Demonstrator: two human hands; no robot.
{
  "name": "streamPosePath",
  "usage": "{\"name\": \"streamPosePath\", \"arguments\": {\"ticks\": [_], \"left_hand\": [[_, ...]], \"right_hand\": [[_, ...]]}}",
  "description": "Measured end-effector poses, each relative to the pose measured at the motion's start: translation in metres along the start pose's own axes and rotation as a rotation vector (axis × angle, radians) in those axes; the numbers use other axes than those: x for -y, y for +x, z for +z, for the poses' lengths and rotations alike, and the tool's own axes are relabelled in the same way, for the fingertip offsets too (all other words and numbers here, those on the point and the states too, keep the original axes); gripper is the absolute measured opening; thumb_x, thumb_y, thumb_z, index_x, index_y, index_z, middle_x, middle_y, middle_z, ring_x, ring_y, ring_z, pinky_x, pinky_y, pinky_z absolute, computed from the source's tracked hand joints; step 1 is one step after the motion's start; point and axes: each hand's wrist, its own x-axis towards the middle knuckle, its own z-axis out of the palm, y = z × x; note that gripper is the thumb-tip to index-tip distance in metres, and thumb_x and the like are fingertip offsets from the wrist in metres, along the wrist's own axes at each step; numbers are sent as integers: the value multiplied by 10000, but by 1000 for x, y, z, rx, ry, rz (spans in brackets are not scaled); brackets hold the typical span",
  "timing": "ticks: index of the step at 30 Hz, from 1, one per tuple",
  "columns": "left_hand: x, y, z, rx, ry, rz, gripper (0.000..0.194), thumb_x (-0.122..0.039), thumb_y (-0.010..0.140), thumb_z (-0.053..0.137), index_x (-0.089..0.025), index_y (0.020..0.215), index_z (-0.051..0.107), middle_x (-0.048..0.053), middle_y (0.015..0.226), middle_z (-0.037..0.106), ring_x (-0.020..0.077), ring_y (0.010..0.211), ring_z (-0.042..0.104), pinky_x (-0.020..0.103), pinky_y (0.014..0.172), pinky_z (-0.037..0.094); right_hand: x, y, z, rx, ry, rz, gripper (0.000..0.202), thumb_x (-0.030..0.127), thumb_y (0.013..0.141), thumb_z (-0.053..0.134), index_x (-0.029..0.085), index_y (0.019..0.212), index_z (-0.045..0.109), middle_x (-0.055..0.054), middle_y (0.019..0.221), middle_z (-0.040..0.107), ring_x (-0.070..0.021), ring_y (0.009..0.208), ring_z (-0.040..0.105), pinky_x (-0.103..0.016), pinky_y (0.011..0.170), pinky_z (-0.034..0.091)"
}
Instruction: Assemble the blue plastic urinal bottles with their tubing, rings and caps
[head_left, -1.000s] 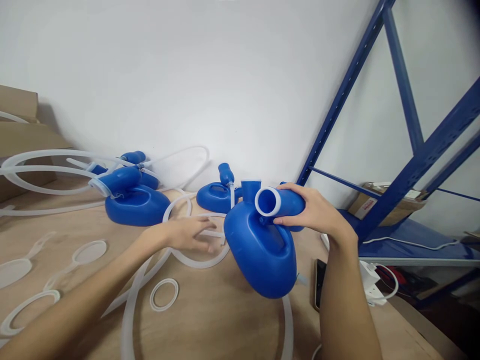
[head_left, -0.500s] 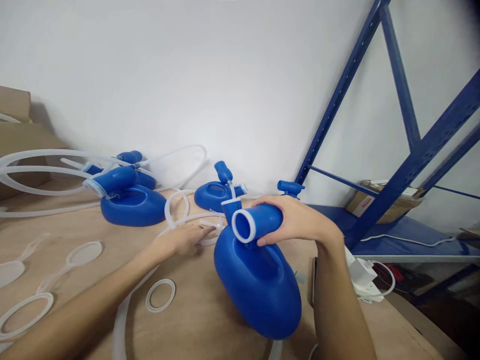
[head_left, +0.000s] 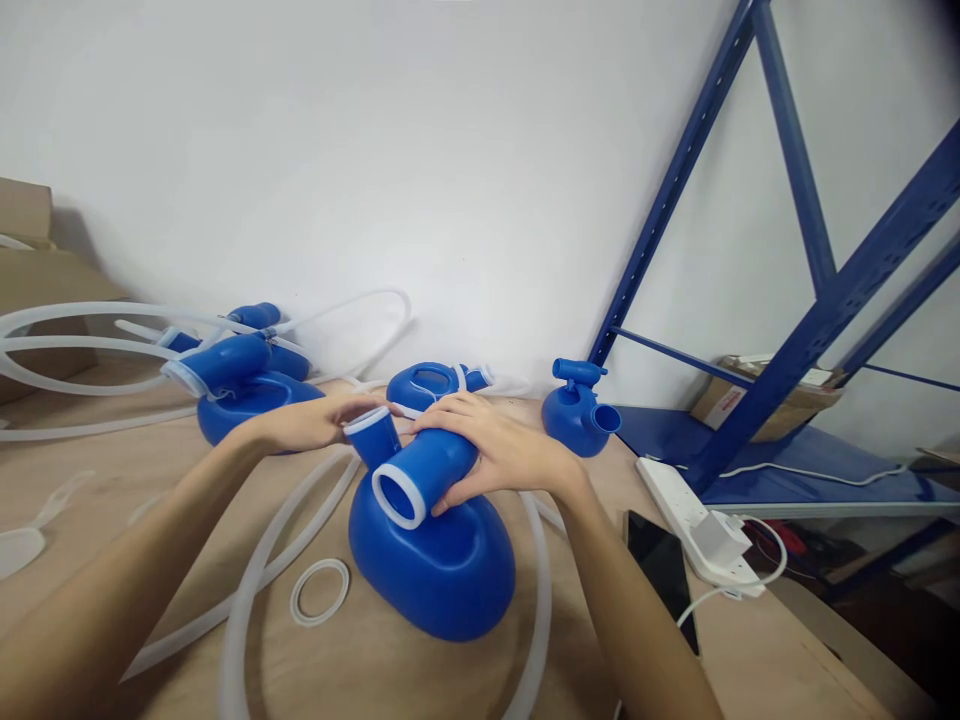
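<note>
A blue plastic urinal bottle [head_left: 442, 580] rests on the wooden table in front of me. My right hand [head_left: 495, 440] is wrapped over the blue tubular receiver [head_left: 442, 465] on its top, whose white-rimmed mouth faces me. At the bottle's upright white-rimmed neck [head_left: 373, 437], my left hand [head_left: 322, 420] curls its fingers round the far side, where the fingertips are partly hidden. Just left of the bottle lies a loose white ring [head_left: 320, 592]. Clear hose [head_left: 238, 640] loops along the table on both sides of the bottle.
More blue urinal bottles stand along the wall: one with hose at left [head_left: 244, 400], one behind my hands [head_left: 420, 385], another at right [head_left: 574, 420]. A black phone [head_left: 664, 570] and a white power strip [head_left: 690, 520] lie at right, beside the blue shelving [head_left: 817, 310].
The bottle has shifted left with my right hand on its receiver. My left hand has moved from the clear hose fitting up and left to the neck. The phone and right-hand bottle now show.
</note>
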Motion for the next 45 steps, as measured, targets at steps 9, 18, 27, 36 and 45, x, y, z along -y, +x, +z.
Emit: {"name": "streamPosePath", "arguments": {"ticks": [9,18,27,36,45], "left_hand": [[-21,-9,0,300,25,-140,964,-382,677,833,-302,1536,402,92,1383,644,299,1187,640,353,948,549],[-46,-12,4,243,241,-210,714,-670,682,785,-193,1199,658,61,1033,717,262,937,656,281,757,501],[-62,-12,12,195,419,-247,631,-780,638,747,-189,851,690,57,820,708,259,748,646,294,606,437],[-55,-21,-2,5,292,-145,887,-740,754,704,-242,1468,536,111,1330,679,308,1154,658,332,922,530],[-109,-30,31,-605,-271,23,923,-729,922,512,-325,1659,131,110,1426,608,308,1188,645,463,997,538]], "right_hand": [[-15,-1,9,76,85,122,866,505,750,871,389,1516,485,-84,1563,441,-336,1473,372,-547,1197,324],[-48,-30,-3,201,237,439,1541,629,579,916,260,1650,-129,-218,1725,105,-403,1571,218,-540,1242,275],[-107,-33,24,131,498,582,689,631,951,562,241,1515,502,-127,1346,675,-280,1230,658,-486,1040,528],[-79,-29,-10,-650,380,677,550,452,910,602,156,1373,609,-13,820,619,-104,546,550,-219,459,429],[67,-15,-6,-544,277,302,563,339,969,555,281,1526,498,-87,1231,684,-232,942,704,-420,836,620]]}}
